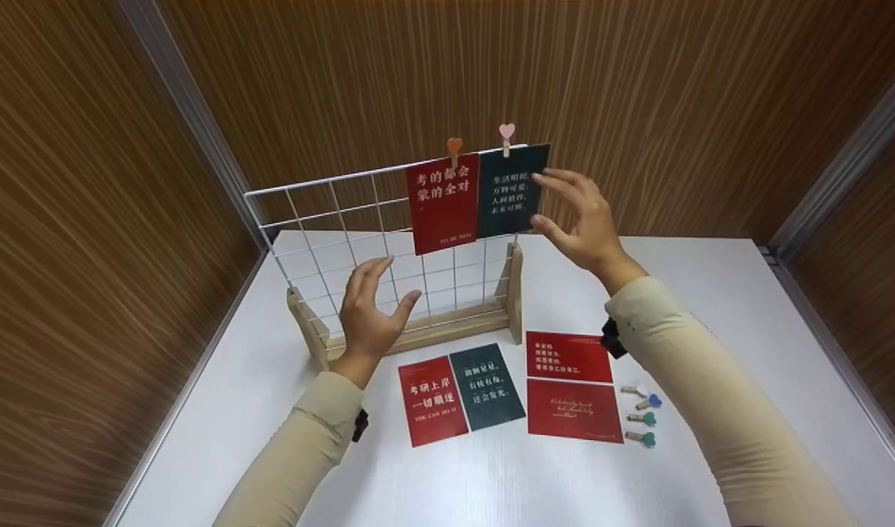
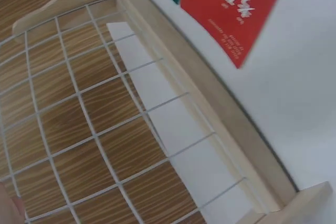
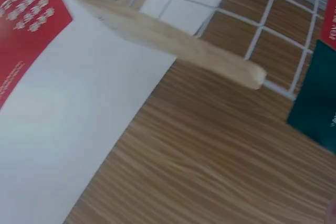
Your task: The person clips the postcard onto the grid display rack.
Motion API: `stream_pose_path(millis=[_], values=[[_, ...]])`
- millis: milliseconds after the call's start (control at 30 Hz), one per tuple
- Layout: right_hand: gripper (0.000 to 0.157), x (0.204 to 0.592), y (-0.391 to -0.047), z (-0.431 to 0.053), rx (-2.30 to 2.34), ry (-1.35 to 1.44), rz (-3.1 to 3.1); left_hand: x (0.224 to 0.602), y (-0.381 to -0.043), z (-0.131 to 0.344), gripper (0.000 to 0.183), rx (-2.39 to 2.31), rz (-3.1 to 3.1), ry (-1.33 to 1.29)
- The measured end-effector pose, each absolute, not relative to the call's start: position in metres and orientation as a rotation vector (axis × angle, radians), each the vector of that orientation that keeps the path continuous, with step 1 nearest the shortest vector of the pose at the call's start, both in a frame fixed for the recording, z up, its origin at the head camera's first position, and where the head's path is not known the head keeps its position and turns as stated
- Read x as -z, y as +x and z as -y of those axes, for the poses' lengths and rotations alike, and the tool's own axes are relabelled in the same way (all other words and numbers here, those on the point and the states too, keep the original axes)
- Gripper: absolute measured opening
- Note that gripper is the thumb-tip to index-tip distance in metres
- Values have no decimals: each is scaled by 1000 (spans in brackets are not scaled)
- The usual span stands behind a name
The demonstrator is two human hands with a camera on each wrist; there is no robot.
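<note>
A red card (image 1: 444, 212) and a dark green card (image 1: 511, 194) hang side by side at the top right of a white wire grid (image 1: 359, 227). An orange heart clothespin (image 1: 454, 148) is clipped over the red card, a pink heart clothespin (image 1: 506, 139) over the green one. My right hand (image 1: 582, 219) is at the green card's right edge, fingertips and thumb spread apart along it. Lower left, my left hand (image 1: 370, 311) is raised before the grid with thumb and fingers apart and nothing between them. In the right wrist view the green card (image 3: 317, 95) shows at the right edge.
Wooden feet (image 1: 515, 293) hold the grid up on the white table (image 1: 432, 483). In front lie a red card (image 1: 432, 402), a green card (image 1: 487, 386) and two more red cards (image 1: 575, 411). Several heart clothespins (image 1: 642, 419) lie right of them. Wood-grain panels (image 1: 637, 88) surround the table.
</note>
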State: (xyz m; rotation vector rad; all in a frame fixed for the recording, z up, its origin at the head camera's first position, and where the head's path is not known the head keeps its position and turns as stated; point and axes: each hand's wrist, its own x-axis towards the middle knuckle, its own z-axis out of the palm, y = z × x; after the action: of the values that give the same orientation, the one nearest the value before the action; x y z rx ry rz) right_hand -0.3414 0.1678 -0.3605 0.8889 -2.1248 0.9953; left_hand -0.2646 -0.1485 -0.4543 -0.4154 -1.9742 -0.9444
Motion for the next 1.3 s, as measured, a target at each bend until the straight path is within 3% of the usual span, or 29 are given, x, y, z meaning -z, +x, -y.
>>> stream_pose_path(millis=[900,1300], values=[[51,449,-326,-258,-947,592,2374,526,-236,165,56,1012,2146,-278],[52,499,-301,-292,-999,463,2525,554,-224,169,58,1051,2334,-176]])
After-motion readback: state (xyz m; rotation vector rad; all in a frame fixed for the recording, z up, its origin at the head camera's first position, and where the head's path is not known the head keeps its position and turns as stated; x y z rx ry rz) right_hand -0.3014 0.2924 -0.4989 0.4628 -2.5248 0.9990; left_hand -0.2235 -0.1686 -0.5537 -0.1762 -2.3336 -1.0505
